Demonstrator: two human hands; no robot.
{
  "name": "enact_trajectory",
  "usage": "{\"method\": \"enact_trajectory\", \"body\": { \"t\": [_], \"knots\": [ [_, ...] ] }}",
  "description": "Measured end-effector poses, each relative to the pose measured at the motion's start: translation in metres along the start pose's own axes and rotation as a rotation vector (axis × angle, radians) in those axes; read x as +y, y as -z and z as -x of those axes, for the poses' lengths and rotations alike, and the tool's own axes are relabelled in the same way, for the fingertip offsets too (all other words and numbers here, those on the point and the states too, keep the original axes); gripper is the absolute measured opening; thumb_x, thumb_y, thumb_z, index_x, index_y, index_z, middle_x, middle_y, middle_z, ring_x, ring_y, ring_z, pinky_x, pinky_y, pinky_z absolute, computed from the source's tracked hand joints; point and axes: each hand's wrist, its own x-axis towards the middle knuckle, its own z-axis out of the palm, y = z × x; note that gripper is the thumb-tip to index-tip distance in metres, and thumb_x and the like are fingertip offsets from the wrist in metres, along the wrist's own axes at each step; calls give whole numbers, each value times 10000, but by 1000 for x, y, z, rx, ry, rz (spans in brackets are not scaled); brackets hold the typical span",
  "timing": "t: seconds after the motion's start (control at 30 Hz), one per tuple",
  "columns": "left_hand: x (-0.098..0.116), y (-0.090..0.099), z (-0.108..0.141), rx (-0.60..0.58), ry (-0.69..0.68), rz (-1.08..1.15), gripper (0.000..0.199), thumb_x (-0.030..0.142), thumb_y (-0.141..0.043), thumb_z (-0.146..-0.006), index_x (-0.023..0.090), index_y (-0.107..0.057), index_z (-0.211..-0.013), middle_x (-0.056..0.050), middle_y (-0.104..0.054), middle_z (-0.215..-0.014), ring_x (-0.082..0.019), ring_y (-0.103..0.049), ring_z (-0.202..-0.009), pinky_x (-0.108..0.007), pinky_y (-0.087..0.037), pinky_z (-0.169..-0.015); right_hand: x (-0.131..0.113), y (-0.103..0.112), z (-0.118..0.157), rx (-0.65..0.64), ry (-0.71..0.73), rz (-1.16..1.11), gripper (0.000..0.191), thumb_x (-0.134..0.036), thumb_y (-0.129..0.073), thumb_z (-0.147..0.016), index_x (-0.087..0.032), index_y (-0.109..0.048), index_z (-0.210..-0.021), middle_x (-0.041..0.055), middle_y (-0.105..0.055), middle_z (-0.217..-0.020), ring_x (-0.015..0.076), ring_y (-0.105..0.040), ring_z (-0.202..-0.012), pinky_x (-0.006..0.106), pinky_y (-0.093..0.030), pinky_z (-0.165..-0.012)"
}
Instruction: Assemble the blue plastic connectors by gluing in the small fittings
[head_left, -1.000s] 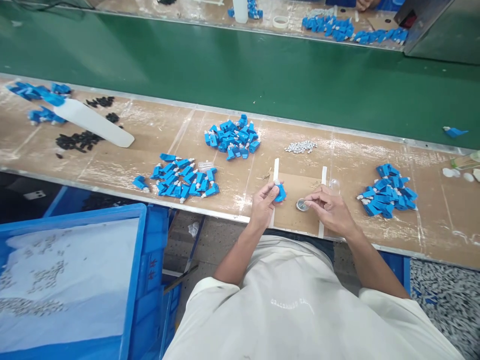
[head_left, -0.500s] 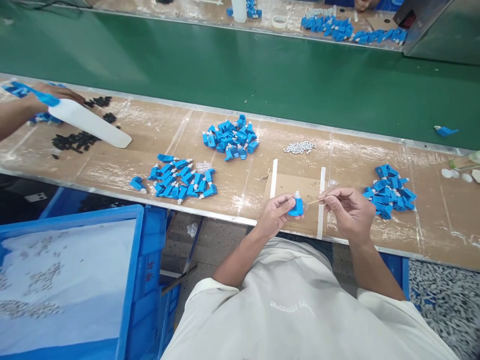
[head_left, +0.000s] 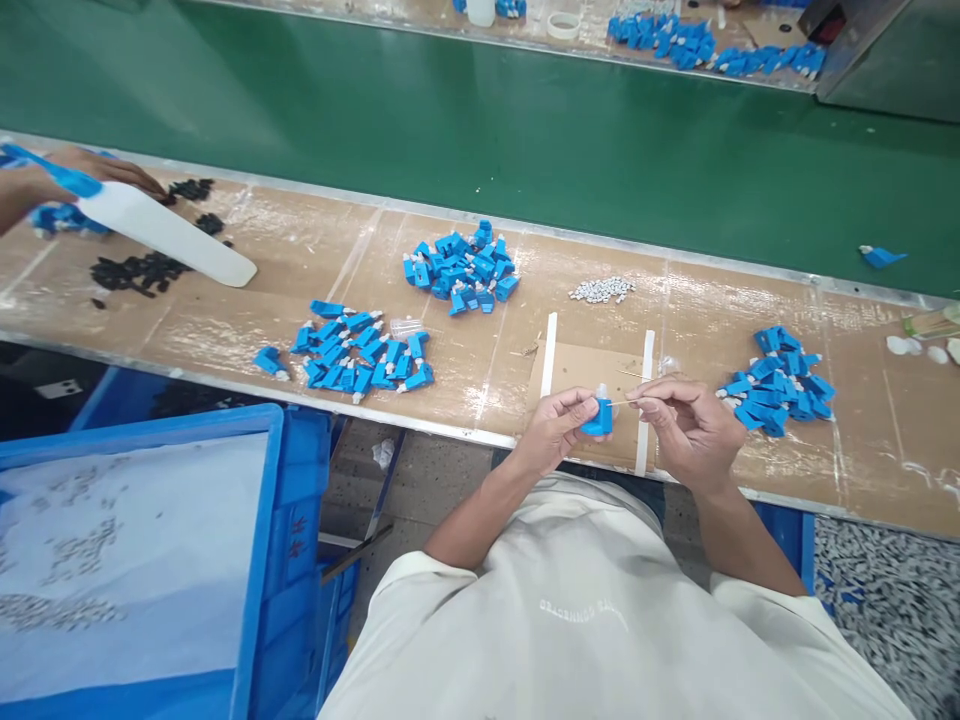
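Observation:
Between the thumb and fingers of my left hand (head_left: 556, 428) is a small blue plastic part (head_left: 600, 416) with a whitish tip pointing up. My right hand (head_left: 694, 425) pinches a thin wooden stick (head_left: 624, 401), its far end at the side of the blue part; whether it touches cannot be made out. Both hands are over a cardboard sheet (head_left: 592, 368) edged by two white tape strips. A pile of small grey-white pieces (head_left: 602, 290) lies just beyond the sheet. To the right of my right hand is a heap of blue parts (head_left: 780, 382).
Two more blue heaps (head_left: 459, 268) (head_left: 364, 350) lie to the left. A white bottle (head_left: 169, 232) lies near black pieces (head_left: 139, 272) and a co-worker's hand (head_left: 101, 170). A green belt (head_left: 480, 130) runs behind the table. Blue crates (head_left: 259, 560) stand below.
The stick has come closer to the blue part, and my right hand has shifted slightly left. The view has tilted a little. The co-worker's hand has moved slightly left in view.

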Motion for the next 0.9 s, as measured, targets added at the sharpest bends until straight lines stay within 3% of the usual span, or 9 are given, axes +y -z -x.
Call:
{"method": "enact_trajectory", "body": {
  "t": [0.33,0.53,0.73,0.9],
  "knots": [
    [-1,1,-1,-2,13,20,501,526,-914,-632,130,-693,-845,-23,-695,-709,-130,-648,-593,-266,-519,-641,5,0,0,-9,52,71,64,-213,-733,-901,-236,-719,-959,30,-789,-819,211,-759,-772,339,-614,-687],
    [-1,3,-1,-21,28,47,489,514,-908,-646,124,-706,-861,-52,-726,-771,-133,-650,-608,-284,-530,-666,0,-2,0,1,-71,32,65,-309,-735,-907,-245,-722,-902,44,-780,-794,216,-742,-734,349,-611,-622],
    [2,14,-3,-28,107,111,466,459,-883,-696,93,-716,-933,-104,-743,-820,-149,-674,-632,-252,-504,-605,0,4,-7,234,-291,-242,239,-449,-762,-886,-226,-676,-872,28,-754,-767,151,-663,-555,261,-519,-445],
    [2,23,-4,-44,113,154,422,415,-879,-704,90,-715,-919,-100,-734,-799,-149,-675,-637,-236,-493,-586,19,9,-1,147,-386,-133,233,-428,-755,-890,-200,-711,-863,32,-744,-762,149,-665,-589,268,-553,-516]
  ]
}}
